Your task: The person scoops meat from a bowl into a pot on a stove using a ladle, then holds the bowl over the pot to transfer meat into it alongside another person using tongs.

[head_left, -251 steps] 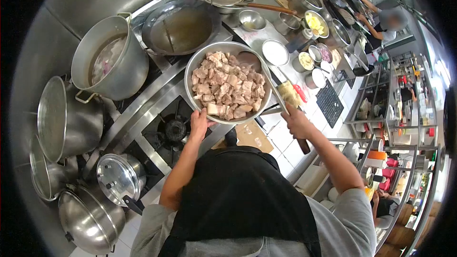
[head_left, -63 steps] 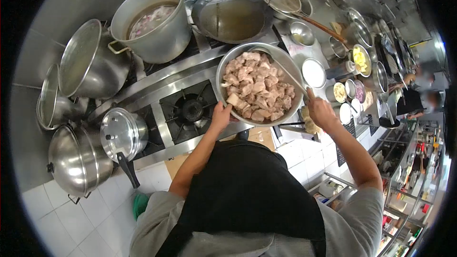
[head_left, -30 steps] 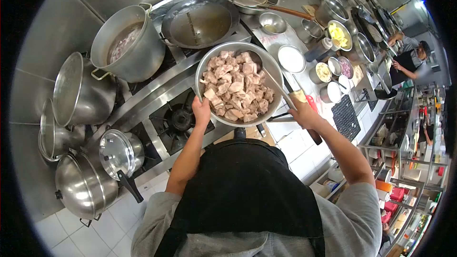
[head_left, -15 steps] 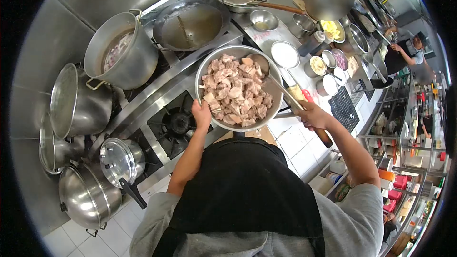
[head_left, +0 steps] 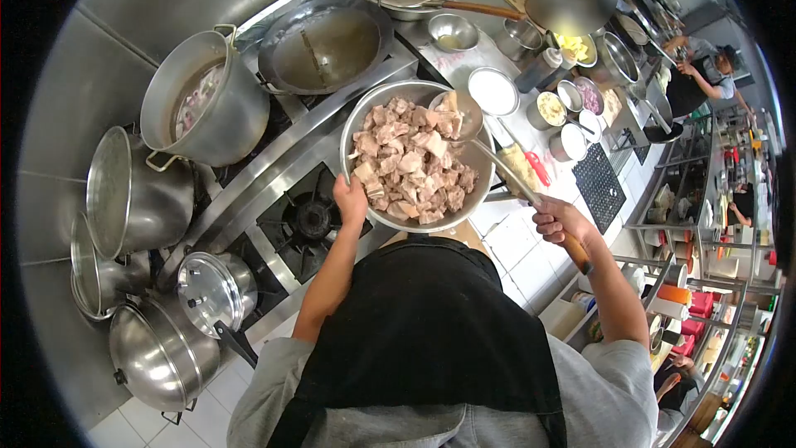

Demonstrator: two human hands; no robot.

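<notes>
In front of my apron, a wide metal bowl [head_left: 473, 207] holds many chunks of pale, cooked-looking meat [head_left: 406, 158]. My left hand [head_left: 350, 201] is closed on the bowl's left rim, with the thumb at the edge. My right hand [head_left: 562, 221] grips the long handle of a ladle [head_left: 507, 170], whose wooden end sticks out below the fist. The ladle's head lies inside the upper right of the bowl, and a few meat chunks rest at its edge.
Left of the bowl is a bare gas burner [head_left: 313, 220]. A wok of oil [head_left: 323, 46] and a tall pot [head_left: 207, 116] stand on the stove, with a pressure cooker [head_left: 211, 290] lower left. Ingredient bowls [head_left: 551, 108] and bottles [head_left: 539, 66] crowd the right counter. Co-workers [head_left: 701, 79] stand far right.
My right hand has moved down and slightly right along with the ladle handle. The ladle's head has turned, and meat chunks now sit against it. My left hand stays on the rim.
</notes>
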